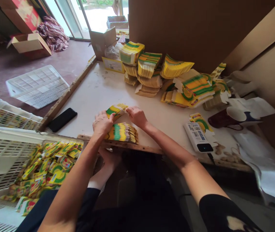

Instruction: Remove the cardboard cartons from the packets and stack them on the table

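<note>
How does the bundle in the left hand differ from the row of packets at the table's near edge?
The bundle is gripped by the left hand, while the row of packets lies on the table. The bundle's visible part looks smaller; the row's looks longer. The bundle is farther from the person's body, the row nearer. Both show yellow and green print.

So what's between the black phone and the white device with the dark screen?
In the head view, the left hand, a yellow-green bundle, the right hand and forearm, plus a yellow-green stack on the table.
</note>
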The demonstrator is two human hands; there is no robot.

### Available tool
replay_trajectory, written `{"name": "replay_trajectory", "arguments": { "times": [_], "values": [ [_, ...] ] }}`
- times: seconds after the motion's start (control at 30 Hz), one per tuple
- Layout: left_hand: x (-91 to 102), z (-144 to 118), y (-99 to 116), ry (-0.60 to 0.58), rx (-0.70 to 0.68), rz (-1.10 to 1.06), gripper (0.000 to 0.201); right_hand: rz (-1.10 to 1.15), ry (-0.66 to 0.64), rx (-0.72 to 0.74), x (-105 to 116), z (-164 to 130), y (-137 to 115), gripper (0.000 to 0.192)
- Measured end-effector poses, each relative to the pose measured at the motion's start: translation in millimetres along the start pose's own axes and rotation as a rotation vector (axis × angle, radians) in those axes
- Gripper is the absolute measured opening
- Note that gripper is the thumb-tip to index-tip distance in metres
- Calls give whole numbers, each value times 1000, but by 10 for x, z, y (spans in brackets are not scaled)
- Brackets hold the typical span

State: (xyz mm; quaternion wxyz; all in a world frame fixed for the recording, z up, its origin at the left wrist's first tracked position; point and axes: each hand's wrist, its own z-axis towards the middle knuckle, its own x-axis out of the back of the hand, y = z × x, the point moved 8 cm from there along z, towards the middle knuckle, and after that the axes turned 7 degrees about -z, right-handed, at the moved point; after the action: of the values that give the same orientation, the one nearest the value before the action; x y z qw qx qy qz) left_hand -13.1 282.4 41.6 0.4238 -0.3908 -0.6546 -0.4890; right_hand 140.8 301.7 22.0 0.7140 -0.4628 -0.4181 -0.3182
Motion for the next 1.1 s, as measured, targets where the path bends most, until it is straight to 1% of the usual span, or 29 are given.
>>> {"name": "replay_trajectory", "arguments": {
  "times": [0.3, 0.47, 0.6, 0.7, 0.83, 0.93, 1.03, 1.1],
  "values": [
    [-8, 1, 9, 18, -40, 41, 53, 86, 22, -89, -59, 229, 22, 24],
    [-32, -1, 16, -20, -69, 67, 52, 152, 20, -214, -160, 262, -14, 23],
    [-34, -1, 25, -29, -79, 76, 51, 248, 25, -328, -237, 236, 8, 21],
    [-32, -4, 30, -32, -88, 71, 49, 344, 2, -389, -307, 187, 4, 25],
    [-10, -10, 25, -30, -94, 57, 48, 469, -57, -394, -388, 165, -84, 37],
    [11, -10, 10, -22, -77, 47, 48, 499, -77, -413, -385, 183, -73, 42],
    [7, -9, -1, -23, -66, 36, 47, 465, -72, -452, -332, 200, 14, 42],
    [7, -5, -11, -11, -63, 17, 49, 428, -64, -450, -279, 204, 51, 40]
  ]
}}
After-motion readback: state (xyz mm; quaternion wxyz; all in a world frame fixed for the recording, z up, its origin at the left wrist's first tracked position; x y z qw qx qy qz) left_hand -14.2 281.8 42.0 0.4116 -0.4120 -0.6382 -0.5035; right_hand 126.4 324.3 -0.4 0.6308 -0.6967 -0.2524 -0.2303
